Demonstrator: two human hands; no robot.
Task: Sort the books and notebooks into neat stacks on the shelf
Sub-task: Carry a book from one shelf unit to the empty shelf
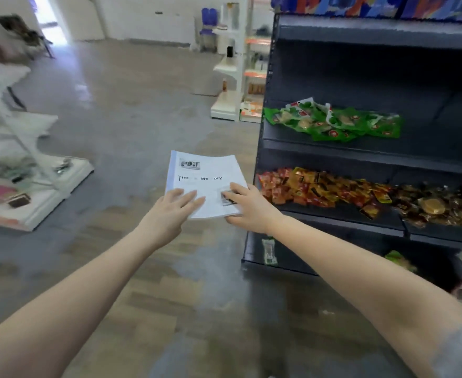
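Centre frame, a thin white softcover notebook (206, 181): left hand (169, 211) lies spread on it, right hand (249, 208) pinches its lower-right corner.

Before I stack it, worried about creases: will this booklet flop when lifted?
Probably floppy: the booklet looks thin and its far edge bows. Likely light, since the right hand pinches one corner while the left hand rests flat on top.

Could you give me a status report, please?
Hands: left hand flat on booklet cover, right hand pinches its corner. Booklet held beside snack shelf. Nothing blocking.
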